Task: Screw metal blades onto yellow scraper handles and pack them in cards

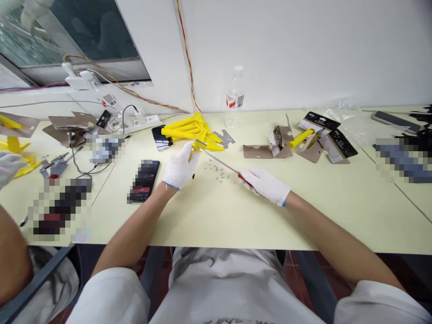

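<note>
Both my hands wear white knit gloves. My left hand [180, 167] is closed around a yellow scraper handle [195, 145] with a metal blade at its top. My right hand [266, 184] grips a screwdriver [219, 162] by its red handle; the thin metal shaft points up-left and its tip meets the yellow scraper. Several small screws [218, 173] lie scattered on the pale table [236, 216] between my hands. A pile of yellow scraper handles [189, 128] lies just beyond my left hand, with loose metal blades [225, 137] beside it.
A phone [143, 180] lies left of my left hand, another phone [161, 137] by the pile. A water bottle [235, 96] stands at the wall. Cardboard packaging [303, 141] lies at the right. A power strip [141, 121] and cables sit left. Another person's gloved hand [8, 166] shows at far left.
</note>
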A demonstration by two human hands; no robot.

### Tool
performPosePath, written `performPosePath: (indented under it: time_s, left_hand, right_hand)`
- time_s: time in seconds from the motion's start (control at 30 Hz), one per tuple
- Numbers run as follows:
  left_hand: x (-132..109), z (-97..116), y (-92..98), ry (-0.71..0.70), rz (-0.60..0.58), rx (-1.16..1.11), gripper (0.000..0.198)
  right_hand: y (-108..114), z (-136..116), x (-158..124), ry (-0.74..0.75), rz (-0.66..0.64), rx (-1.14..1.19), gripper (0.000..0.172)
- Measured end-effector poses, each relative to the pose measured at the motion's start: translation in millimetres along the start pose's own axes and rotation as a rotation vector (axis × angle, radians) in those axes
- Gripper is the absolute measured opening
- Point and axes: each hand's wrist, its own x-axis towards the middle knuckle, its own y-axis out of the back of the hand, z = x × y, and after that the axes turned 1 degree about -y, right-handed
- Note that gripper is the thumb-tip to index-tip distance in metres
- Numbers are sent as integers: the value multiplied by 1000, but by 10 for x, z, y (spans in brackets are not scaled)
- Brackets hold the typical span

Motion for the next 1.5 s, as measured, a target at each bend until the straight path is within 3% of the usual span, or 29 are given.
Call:
performPosePath:
  time_s: [0.07,0.23,0.4,0.53,0.7,0.87,1.03,1.17,1.23,1.37,1.5]
  left_hand:
    - [-1,2,2,-2,-6,7,27]
    - [-11,15,-9,7,-10,23,29]
    - [-10,6,-18,18,-15,18,23]
    - [-9,-18,-27,5,-14,22,23]
    - [-9,-22,-29,15,2,32,23]
    - [-10,-2,-21,-2,9,25,23]
    - [-11,5,-15,21,2,28,25]
    - [-22,10,-22,12,-7,4,23]
    - [-25,12,-23,14,-6,-7,23]
    - [-18,18,-16,43,-9,-4,29]
    - [-17,33,-9,46,-30,-6,30]
  right_hand:
    - [-7,-11,2,-35,36,-40,57]
    - [-24,-9,12,-56,-70,60,67]
    - [-22,24,49,-54,87,-69,58]
    - [-24,23,42,-86,-57,34,72]
    - [-30,37,53,7,167,-82,64]
    - [-40,71,62,-79,-47,27,76]
    - [-20,72,79,1,155,-93,62]
    - [-22,66,62,-93,-17,28,73]
    - [-21,74,62,-70,-1,34,76]
    - [4,78,76,-26,180,-104,59]
    - [18,66,66,-51,35,-63,63]
